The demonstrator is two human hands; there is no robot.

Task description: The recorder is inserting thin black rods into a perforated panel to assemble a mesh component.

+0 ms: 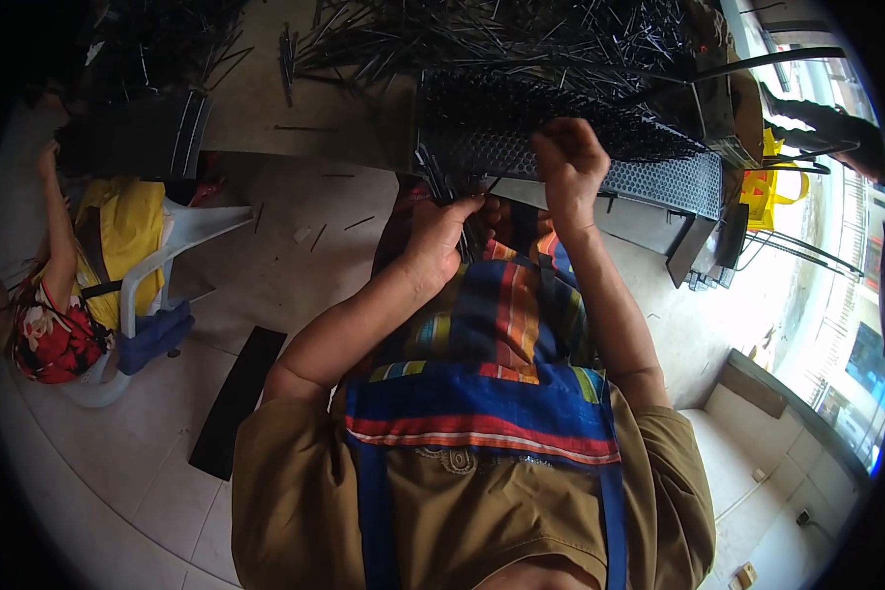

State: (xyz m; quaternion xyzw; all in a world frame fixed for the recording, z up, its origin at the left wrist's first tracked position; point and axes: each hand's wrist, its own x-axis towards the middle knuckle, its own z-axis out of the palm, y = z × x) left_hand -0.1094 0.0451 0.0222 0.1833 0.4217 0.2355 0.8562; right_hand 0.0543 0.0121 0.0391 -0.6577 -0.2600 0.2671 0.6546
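My left hand (442, 231) is closed around a bundle of thin dark rods (441, 182), gripping them just above my lap, with the rod ends fanning up toward the panel in front of me. My right hand (568, 162) is clenched into a loose fist with its fingertips pinched together against the near edge of a black perforated panel (649, 177); I cannot tell whether a single rod sits between those fingers. The panel lies tilted across my knees and is bristling with upright rods along its far part. Beneath both hands I see my striped apron (492, 324). Beyond the panel a loose heap of rods (521, 34) is strewn over the tiled floor (295, 236). Well off to my left, another person (59, 295) sits on a white plastic chair (182, 241).
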